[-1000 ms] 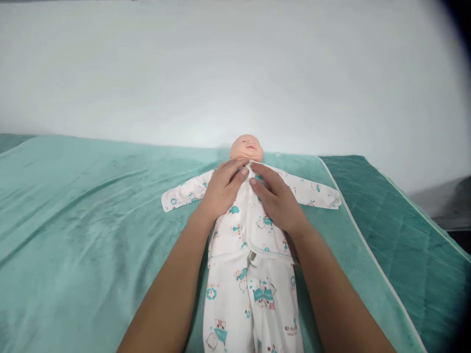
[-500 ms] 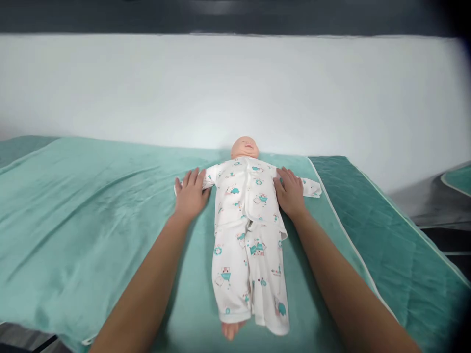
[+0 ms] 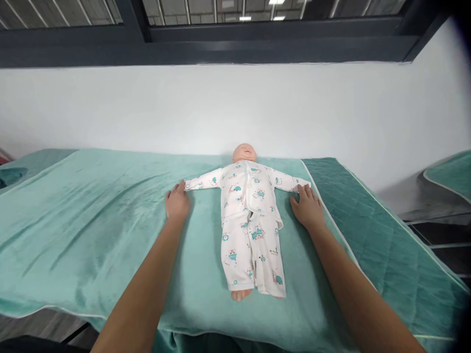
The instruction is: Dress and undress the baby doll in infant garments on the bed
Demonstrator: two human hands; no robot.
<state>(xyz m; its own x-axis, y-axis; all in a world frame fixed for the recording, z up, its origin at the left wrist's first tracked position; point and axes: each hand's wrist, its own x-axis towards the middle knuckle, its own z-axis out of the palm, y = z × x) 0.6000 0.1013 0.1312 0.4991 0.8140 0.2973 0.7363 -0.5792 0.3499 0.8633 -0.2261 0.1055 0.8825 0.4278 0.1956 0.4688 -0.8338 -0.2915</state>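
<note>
A baby doll (image 3: 244,153) lies on its back in a white printed shirt (image 3: 248,191) and matching trousers (image 3: 253,255), arms spread out to both sides. At the end of the sleeve on the left, my left hand (image 3: 177,202) has its fingers drawn together on the cuff (image 3: 187,185). My right hand (image 3: 309,208) rests with outstretched fingers on the end of the other sleeve (image 3: 290,183), its thumb held apart. Bare doll toes (image 3: 241,295) show below one trouser leg.
A light green blanket (image 3: 121,220) lies under the doll, with a darker quilted cover (image 3: 386,250) to the right. Behind stands a white wall (image 3: 206,108) below a dark window frame (image 3: 257,46). Another green-covered surface (image 3: 451,174) is at far right.
Both hands have slid outward, from the doll's arms near its body to the sleeve ends. The sleeves now lie stretched out and uncovered. The view has tilted up, bringing in the window.
</note>
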